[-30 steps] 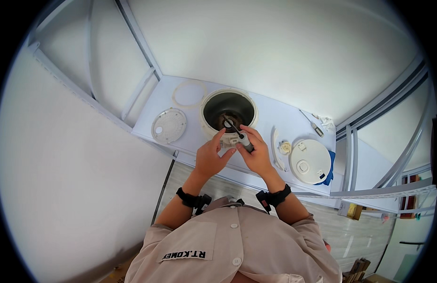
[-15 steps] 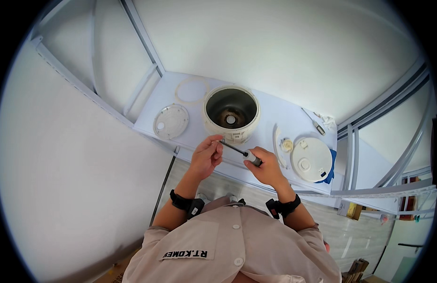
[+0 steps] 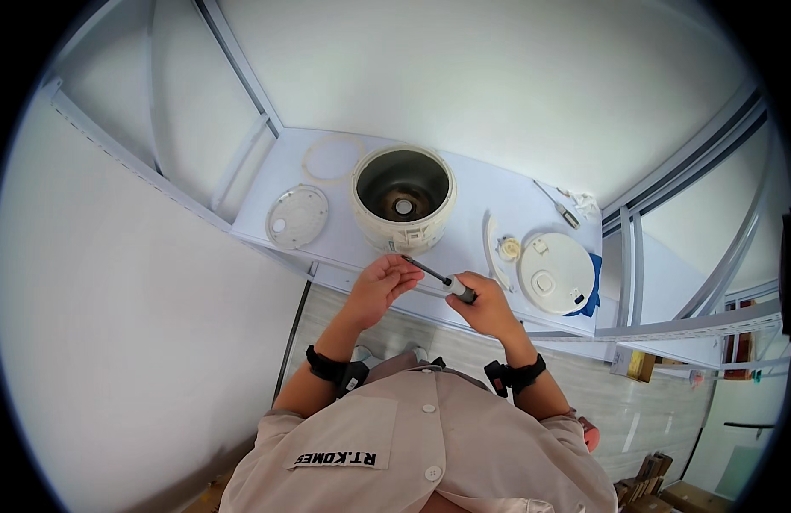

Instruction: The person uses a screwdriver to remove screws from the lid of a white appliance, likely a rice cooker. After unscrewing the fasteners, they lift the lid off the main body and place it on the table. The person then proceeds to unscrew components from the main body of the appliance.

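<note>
The right hand (image 3: 489, 306) grips the screwdriver (image 3: 438, 279) by its handle while the left hand (image 3: 380, 284) pinches the thin shaft's tip, just near the cooker (image 3: 404, 198) on the counter (image 3: 472, 222) (light, stiff, likely best held at the handle).

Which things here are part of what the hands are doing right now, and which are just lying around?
In hand:
- screwdriver, handle gripped by the right hand, tip at the left hand
- open cooker body, just beyond the hands

Lying about:
- round white lid
- round inner plate
- ring gasket
- second screwdriver
- small white part
</note>
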Available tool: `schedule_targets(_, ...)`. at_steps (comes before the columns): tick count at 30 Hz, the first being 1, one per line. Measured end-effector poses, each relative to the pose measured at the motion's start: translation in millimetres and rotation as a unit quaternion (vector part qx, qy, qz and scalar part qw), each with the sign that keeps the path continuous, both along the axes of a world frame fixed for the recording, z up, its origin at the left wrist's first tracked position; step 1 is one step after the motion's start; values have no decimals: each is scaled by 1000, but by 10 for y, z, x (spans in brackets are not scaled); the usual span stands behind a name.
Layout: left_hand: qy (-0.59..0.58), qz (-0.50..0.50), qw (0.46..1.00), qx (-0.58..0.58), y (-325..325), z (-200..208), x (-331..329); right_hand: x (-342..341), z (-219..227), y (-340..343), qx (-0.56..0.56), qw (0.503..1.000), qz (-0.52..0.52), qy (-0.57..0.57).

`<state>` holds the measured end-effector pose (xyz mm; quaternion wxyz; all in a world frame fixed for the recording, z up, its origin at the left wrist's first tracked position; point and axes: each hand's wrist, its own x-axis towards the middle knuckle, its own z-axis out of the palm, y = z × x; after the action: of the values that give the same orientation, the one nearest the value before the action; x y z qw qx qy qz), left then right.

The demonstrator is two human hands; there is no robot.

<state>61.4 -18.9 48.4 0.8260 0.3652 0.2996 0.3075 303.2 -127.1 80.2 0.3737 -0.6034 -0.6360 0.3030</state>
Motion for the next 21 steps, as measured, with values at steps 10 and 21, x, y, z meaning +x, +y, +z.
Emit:
schedule_targets(10, 54, 21, 998, 28, -223, 52, 92, 96, -211, -233, -49, 999, 3, 23)
schedule_targets(21, -73, 77, 988, -116, -208, 99, 250, 88, -199, -469, -80, 994, 4, 77)
